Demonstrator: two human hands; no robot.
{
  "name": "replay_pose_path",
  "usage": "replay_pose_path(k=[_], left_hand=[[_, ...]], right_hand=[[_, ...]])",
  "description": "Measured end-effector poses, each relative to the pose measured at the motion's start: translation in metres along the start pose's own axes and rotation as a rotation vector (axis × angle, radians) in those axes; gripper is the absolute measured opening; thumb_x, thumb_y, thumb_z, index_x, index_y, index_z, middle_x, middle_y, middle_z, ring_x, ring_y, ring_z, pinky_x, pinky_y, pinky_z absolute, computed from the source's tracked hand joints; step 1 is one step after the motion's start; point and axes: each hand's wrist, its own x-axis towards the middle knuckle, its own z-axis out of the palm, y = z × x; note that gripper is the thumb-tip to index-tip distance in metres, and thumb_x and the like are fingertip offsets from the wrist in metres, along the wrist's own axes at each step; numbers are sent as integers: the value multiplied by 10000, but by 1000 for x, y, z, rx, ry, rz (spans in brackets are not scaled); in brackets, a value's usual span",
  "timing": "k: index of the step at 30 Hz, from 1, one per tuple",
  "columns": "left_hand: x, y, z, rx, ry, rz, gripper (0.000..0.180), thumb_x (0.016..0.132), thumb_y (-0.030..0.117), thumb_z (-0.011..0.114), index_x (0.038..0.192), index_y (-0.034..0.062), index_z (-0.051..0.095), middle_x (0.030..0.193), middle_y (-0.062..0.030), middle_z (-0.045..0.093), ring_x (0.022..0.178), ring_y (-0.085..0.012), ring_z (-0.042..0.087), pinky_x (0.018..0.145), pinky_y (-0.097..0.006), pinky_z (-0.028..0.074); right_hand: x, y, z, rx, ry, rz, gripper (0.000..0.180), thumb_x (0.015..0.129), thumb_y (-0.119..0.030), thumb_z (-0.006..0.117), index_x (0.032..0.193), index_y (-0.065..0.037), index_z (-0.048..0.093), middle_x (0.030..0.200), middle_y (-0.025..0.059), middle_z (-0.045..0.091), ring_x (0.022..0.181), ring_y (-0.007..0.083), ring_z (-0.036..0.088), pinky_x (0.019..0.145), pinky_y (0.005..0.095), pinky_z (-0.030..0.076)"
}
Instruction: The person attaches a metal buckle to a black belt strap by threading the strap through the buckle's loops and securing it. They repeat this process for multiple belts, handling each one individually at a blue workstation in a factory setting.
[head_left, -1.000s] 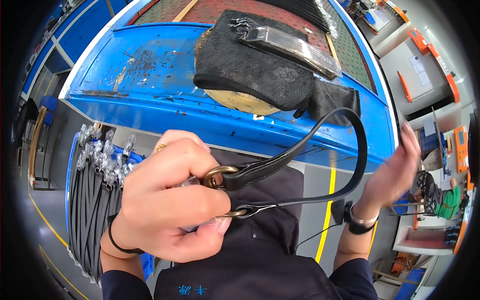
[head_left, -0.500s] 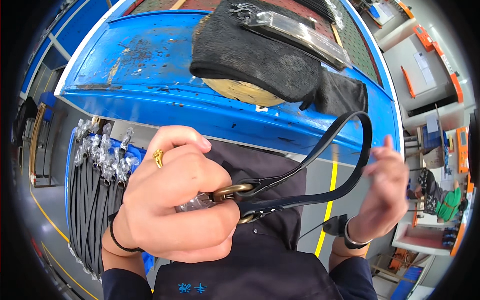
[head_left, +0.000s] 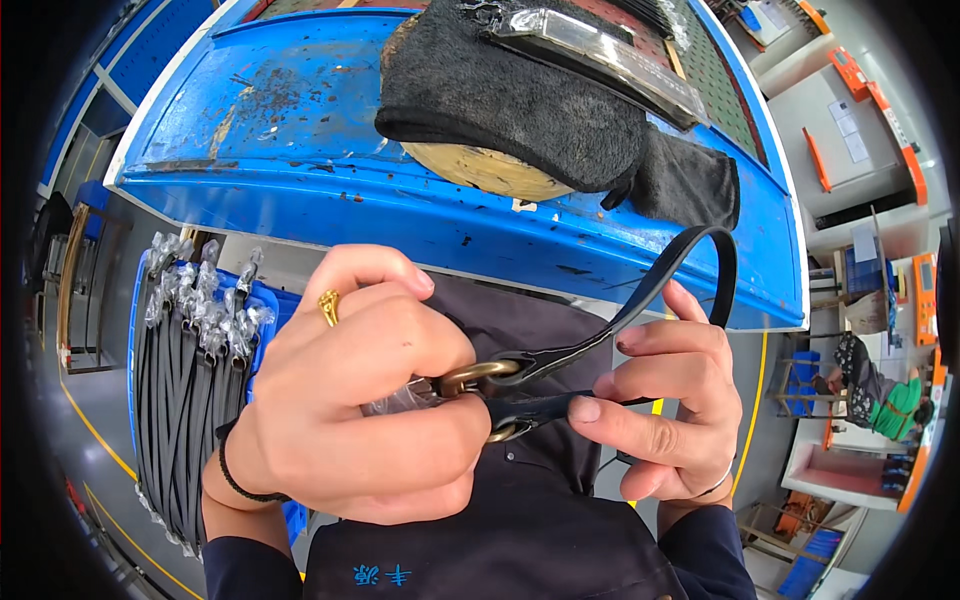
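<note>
My left hand (head_left: 370, 400) is closed around the brass ring (head_left: 480, 373) end of a black leather strap (head_left: 655, 275); crumpled clear plastic (head_left: 400, 398) shows between its fingers. The strap bends into a loop that reaches out to the right, with a metal ring fitting at each of its two ends. My right hand (head_left: 670, 410) is at the lower run of the loop, close to the ring. Its thumb and a fingertip pinch that run, while the other fingers curl inside the loop. Part of the strap is hidden behind them.
Ahead stands a scuffed blue workbench (head_left: 260, 110) with a black fleecy cloth (head_left: 510, 120) over a round yellowish block (head_left: 485, 170). A plastic-wrapped bar (head_left: 600, 65) lies on the cloth. At left, several black straps (head_left: 185, 400) with plastic-wrapped ends hang over a blue bin. A person (head_left: 890, 400) is at far right.
My right hand has come in from the right, outside the loop, and taken hold of its lower run near the ring. My left hand keeps its grip and has barely moved.
</note>
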Motion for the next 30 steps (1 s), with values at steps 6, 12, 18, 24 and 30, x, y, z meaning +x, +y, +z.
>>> replay_pose_path(k=[6,12,18,24,30], left_hand=[[-1,-1,1,-4,1,8,97,590,144,622,654,97,567,682,-22,494,568,-165,479,702,-413,418],[0,-1,1,-25,0,4,100,589,146,625,656,96,569,681,-23,498,568,-165,480,699,-415,417],[1,-1,2,-41,-2,7,107,588,147,628,660,91,571,682,-28,499,568,-165,479,694,-413,416],[1,-1,2,-45,5,11,104,587,140,627,659,90,572,685,-27,498,567,-162,479,693,-409,417],[0,-1,2,-27,4,14,101,585,137,626,658,94,571,683,-19,494,561,-159,474,692,-404,418]], right_hand=[[-3,-1,1,-40,-3,1,512,788,-623,352,883,-248,688,764,-29,549,846,195,528,965,484,331],[-6,-2,-1,-93,-4,4,514,780,-630,350,902,-258,683,758,-28,548,844,197,523,969,494,327],[-10,-3,-1,-151,0,22,515,774,-640,336,908,-276,675,757,-30,545,843,198,523,966,497,331],[-10,-5,-1,-189,5,40,515,761,-645,335,901,-281,672,756,-35,542,848,195,525,966,499,333],[-10,-3,0,-186,18,28,513,750,-625,363,923,-256,674,760,-37,529,842,186,523,972,484,329]])
